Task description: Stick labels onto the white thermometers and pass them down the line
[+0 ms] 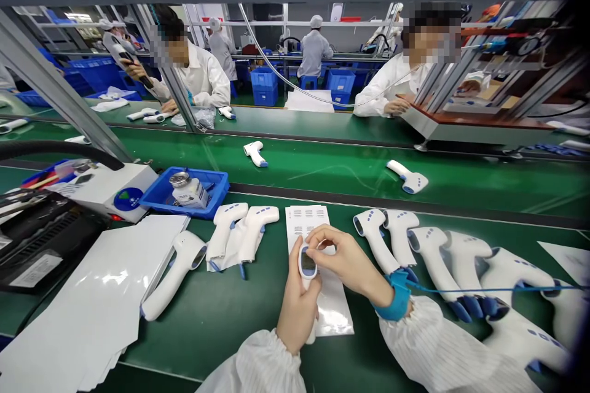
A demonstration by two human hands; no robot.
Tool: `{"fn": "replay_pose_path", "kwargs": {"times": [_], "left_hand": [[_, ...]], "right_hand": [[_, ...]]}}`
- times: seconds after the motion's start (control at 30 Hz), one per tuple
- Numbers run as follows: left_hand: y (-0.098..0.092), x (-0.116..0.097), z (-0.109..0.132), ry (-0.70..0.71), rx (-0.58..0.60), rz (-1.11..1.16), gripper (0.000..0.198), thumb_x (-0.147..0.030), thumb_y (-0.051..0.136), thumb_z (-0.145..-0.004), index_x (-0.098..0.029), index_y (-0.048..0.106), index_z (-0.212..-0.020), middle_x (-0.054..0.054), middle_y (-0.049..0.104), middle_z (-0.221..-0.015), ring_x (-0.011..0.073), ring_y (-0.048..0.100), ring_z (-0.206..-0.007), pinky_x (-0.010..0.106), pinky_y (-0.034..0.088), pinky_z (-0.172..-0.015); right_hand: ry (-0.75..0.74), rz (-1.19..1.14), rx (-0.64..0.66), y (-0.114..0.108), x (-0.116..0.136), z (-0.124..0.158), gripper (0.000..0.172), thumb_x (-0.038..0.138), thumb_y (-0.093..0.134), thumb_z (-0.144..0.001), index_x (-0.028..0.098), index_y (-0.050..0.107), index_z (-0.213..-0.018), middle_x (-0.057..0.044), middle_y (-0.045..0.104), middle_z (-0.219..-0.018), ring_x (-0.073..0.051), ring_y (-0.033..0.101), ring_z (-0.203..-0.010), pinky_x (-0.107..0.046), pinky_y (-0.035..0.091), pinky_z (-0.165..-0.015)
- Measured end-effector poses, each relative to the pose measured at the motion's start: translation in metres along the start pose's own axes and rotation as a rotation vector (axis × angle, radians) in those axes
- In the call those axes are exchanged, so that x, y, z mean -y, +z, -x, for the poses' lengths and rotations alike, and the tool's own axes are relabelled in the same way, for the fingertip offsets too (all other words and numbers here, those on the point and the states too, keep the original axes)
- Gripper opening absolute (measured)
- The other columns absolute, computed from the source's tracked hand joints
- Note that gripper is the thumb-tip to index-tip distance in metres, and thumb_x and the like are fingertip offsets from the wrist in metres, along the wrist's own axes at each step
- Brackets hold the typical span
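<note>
My left hand [295, 307] is wrapped round the handle of a white infrared thermometer [307, 263], holding it upright with its small screen toward me. My right hand [343, 258] pinches at the top of the thermometer's head, fingers pressed together on it. A blue wrist strap [397, 296] with a blue cord sits on my right wrist. Under both hands lies a white sheet of labels [310, 221] on the green mat.
Several white thermometers [433, 252] lie in a row at the right; two more [239, 230] and one on white sheets [173, 273] lie at the left. A blue tray [157, 196] holds a bottle. Other people in white coats work across the green conveyor [322, 166].
</note>
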State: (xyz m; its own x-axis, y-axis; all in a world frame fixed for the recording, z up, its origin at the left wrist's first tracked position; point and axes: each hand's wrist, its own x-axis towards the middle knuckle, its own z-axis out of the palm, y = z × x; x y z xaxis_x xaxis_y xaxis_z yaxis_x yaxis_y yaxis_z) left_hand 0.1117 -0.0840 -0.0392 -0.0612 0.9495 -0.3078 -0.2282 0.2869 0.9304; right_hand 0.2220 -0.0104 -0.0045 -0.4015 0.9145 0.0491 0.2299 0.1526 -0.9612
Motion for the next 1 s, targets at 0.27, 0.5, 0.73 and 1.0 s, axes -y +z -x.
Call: {"fn": "replay_pose_path", "kwargs": {"times": [0.27, 0.5, 0.73, 1.0], "left_hand": [[-0.003, 0.005, -0.004, 0.104, -0.008, -0.088, 0.07, -0.023, 0.051, -0.087, -0.028, 0.022, -0.151, 0.008, 0.028, -0.157, 0.0259, 0.06, -0.115, 0.034, 0.054, -0.088], [-0.003, 0.006, -0.004, 0.138, -0.007, -0.106, 0.069, -0.018, 0.05, -0.088, -0.027, 0.022, -0.15, 0.005, 0.028, -0.157, 0.0255, 0.031, -0.142, 0.038, 0.034, -0.113], [-0.002, -0.001, 0.0, 0.014, 0.027, -0.037, 0.077, -0.024, 0.051, -0.085, -0.031, 0.013, -0.153, 0.011, 0.029, -0.155, 0.0169, 0.066, -0.073, 0.026, 0.051, -0.049], [-0.003, 0.001, 0.001, -0.024, 0.028, 0.011, 0.067, -0.049, 0.038, -0.092, -0.031, 0.014, -0.153, 0.012, 0.056, -0.131, 0.0105, 0.055, -0.05, 0.023, 0.042, -0.04]], "right_hand": [[0.004, 0.013, 0.046, -0.002, -0.004, -0.006, 0.004, 0.016, 0.061, -0.074, 0.019, 0.06, -0.071, -0.003, 0.066, -0.088, -0.019, 0.061, -0.086, -0.034, 0.048, -0.08], [-0.007, 0.034, 0.072, -0.005, -0.004, -0.009, 0.005, 0.015, 0.06, -0.074, 0.019, 0.061, -0.072, -0.003, 0.067, -0.089, -0.018, 0.062, -0.087, -0.033, 0.049, -0.082], [-0.016, 0.041, 0.082, -0.006, -0.001, -0.009, 0.009, 0.011, 0.059, -0.073, 0.019, 0.06, -0.069, -0.002, 0.067, -0.088, -0.017, 0.062, -0.087, -0.032, 0.048, -0.083], [-0.018, 0.044, 0.082, -0.005, 0.0, -0.009, 0.008, 0.012, 0.058, -0.073, 0.019, 0.06, -0.07, -0.002, 0.067, -0.088, -0.017, 0.062, -0.085, -0.031, 0.05, -0.082]]}}
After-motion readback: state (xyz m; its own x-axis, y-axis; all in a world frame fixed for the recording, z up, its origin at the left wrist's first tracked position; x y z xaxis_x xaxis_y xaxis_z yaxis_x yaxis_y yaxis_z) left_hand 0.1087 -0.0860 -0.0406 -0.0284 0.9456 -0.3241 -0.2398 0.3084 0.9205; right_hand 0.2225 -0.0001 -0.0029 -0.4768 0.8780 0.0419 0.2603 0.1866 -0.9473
